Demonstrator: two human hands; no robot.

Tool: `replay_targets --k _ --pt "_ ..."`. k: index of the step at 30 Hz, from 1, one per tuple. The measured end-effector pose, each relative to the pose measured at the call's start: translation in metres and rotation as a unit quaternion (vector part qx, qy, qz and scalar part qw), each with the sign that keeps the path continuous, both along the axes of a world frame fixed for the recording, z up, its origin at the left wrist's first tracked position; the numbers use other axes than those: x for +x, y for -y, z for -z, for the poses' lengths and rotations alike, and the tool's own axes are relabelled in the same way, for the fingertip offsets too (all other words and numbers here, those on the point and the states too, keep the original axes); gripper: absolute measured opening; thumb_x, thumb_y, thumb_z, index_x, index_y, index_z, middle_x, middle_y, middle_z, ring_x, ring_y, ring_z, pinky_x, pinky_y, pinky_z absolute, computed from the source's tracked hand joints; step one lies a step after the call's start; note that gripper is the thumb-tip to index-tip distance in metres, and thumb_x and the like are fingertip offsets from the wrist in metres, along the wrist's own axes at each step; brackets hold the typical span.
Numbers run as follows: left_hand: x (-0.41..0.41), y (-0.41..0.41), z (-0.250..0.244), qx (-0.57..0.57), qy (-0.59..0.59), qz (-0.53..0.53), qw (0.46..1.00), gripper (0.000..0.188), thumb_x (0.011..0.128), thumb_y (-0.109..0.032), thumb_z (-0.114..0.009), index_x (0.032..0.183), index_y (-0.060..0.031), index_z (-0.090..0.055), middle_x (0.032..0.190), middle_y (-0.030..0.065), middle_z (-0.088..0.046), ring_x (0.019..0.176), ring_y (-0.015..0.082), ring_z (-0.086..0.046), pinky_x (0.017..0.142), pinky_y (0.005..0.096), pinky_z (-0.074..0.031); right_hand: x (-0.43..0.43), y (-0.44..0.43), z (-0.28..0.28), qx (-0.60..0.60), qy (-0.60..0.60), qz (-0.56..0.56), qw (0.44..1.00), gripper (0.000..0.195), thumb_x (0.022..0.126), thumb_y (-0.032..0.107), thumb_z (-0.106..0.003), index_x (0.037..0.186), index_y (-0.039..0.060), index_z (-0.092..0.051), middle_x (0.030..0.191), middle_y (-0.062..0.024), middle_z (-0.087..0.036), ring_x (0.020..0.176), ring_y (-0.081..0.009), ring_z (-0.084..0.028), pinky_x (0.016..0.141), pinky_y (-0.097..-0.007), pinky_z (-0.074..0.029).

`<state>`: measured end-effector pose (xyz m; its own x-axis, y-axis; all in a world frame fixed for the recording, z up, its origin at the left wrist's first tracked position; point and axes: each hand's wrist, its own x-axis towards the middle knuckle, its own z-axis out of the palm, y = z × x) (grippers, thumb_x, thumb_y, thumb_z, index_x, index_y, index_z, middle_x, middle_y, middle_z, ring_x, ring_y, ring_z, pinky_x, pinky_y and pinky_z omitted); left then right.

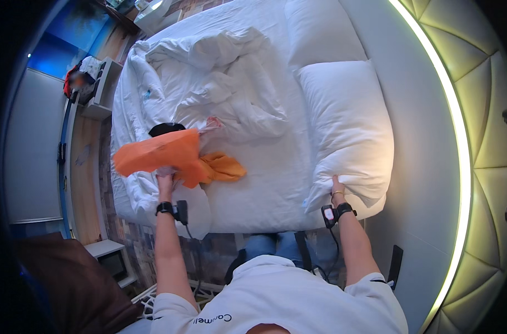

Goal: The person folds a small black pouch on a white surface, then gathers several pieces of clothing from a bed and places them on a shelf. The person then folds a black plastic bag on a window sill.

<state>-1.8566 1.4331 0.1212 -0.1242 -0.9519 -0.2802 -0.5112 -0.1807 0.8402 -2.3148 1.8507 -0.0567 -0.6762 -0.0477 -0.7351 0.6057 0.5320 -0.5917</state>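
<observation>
My left hand (165, 178) reaches to the left side of the bed and is closed on white cloth or plastic beside an orange bag-like cloth (161, 152), which partly covers it. Just right of that lies a darker orange cloth (223, 168) on the white sheet. Behind the orange cloth a black item (166, 128) shows in part, with a clear and red wrapper-like thing (213, 123) nearby. My right hand (338, 186) grips the near end of a white pillow (349, 125), its fingers partly sunk in the fabric.
A crumpled white duvet (220, 79) covers the bed's far left part. A second pillow (326, 31) lies beyond the first. The grey headboard panel (403, 137) stands at the right, edged by a light strip. A white cabinet (111, 259) is at the lower left.
</observation>
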Motion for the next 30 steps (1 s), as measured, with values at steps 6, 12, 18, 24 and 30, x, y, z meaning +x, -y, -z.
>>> replay_targets --k 6,12,18,24,30 --pt "-0.054 -0.085 0.075 0.130 0.089 0.138 0.978 0.053 0.088 -0.031 -0.057 0.132 -0.0096 -0.039 0.116 0.0033 -0.053 0.097 0.0166 -0.052 0.077 0.0307 -0.045 0.023 0.012 -0.038 -0.003 -0.058 -0.055 0.997 0.061 0.083 0.047 -0.058 0.109 -0.0081 -0.059 0.095 -0.0149 -0.064 0.079 -0.0221 -0.059 0.066 -0.0361 -0.049" --pt "-0.158 -0.154 0.008 0.355 -0.008 0.220 0.909 0.062 0.092 -0.045 -0.048 0.141 -0.0104 -0.029 0.132 0.0048 -0.044 0.118 0.0172 -0.042 0.097 0.0386 -0.035 0.073 0.062 -0.163 -0.149 -0.124 -0.247 0.949 0.057 0.087 0.043 -0.056 0.112 -0.0079 -0.056 0.110 -0.0233 -0.061 0.101 -0.0355 -0.058 0.091 -0.0387 -0.043" --pt "-0.162 -0.155 -0.050 0.295 0.035 0.450 0.842 0.065 0.097 -0.046 -0.036 0.143 -0.0032 -0.019 0.140 0.0062 -0.035 0.124 0.0183 -0.033 0.104 0.0297 -0.029 0.145 0.091 -0.251 -0.199 -0.082 -0.483 0.849 0.076 0.085 0.058 -0.049 0.114 -0.0116 -0.054 0.115 -0.0293 -0.056 0.111 -0.0367 -0.053 0.097 -0.0355 -0.039" --pt "-0.072 -0.150 -0.028 0.408 0.123 0.358 0.831 0.063 0.095 -0.050 -0.039 0.144 -0.0150 -0.022 0.139 0.0050 -0.035 0.124 0.0226 -0.036 0.101 0.0434 -0.032 0.191 0.097 -0.240 -0.173 0.067 -0.554 0.812 0.093 0.082 0.071 -0.041 0.116 -0.0150 -0.051 0.116 -0.0300 -0.055 0.113 -0.0369 -0.052 0.097 -0.0340 -0.037" --pt "-0.051 -0.181 -0.006 0.306 0.030 0.373 0.875 0.058 0.094 -0.046 -0.046 0.134 -0.0052 -0.041 0.121 0.0070 -0.052 0.108 0.0185 -0.048 0.093 0.0309 -0.038 0.186 0.119 -0.214 -0.159 0.014 -0.593 0.789 0.075 0.086 0.066 -0.038 0.071 -0.0030 -0.063 0.068 -0.0145 -0.061 0.066 -0.0252 -0.058 0.068 -0.0346 -0.045"
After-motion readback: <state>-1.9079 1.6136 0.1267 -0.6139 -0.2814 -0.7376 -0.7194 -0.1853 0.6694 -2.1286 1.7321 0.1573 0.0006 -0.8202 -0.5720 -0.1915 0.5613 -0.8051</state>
